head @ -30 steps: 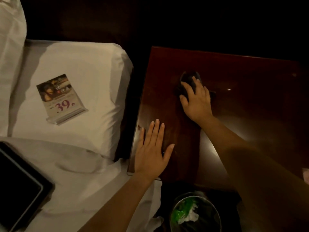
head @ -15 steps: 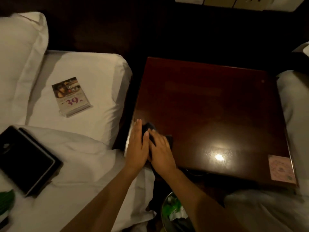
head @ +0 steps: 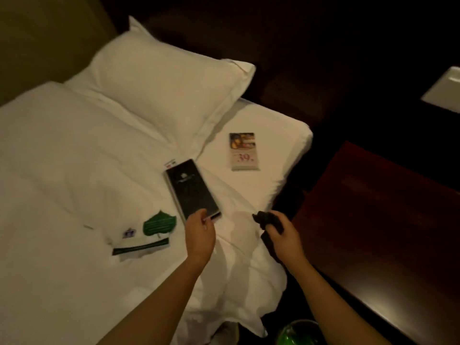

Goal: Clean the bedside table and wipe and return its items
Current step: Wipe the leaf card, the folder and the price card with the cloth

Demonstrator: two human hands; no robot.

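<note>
My left hand (head: 200, 232) reaches over the white bed and touches the near end of a black folder (head: 190, 189) lying on the duvet; whether the fingers grip it is unclear. My right hand (head: 282, 236) hovers by the mattress edge, shut on a dark cloth (head: 265, 219). The dark red bedside table (head: 388, 232) is at the right with a bare, glossy top. A small price card stand marked 39 (head: 244, 151) lies flat on the sheet near the pillow. A green leaf-shaped card (head: 159, 224) and a white-and-green paper slip (head: 139, 247) rest left of the folder.
A large white pillow (head: 161, 88) fills the head of the bed. A bin with a green liner (head: 297, 333) stands on the floor between bed and table. A pale object (head: 443, 90) shows at the far right edge. Dark headboard behind.
The view has swung left from the table to the bed. Both hands left the table's front corner; the left now reaches the black folder, the right still holds the cloth.
</note>
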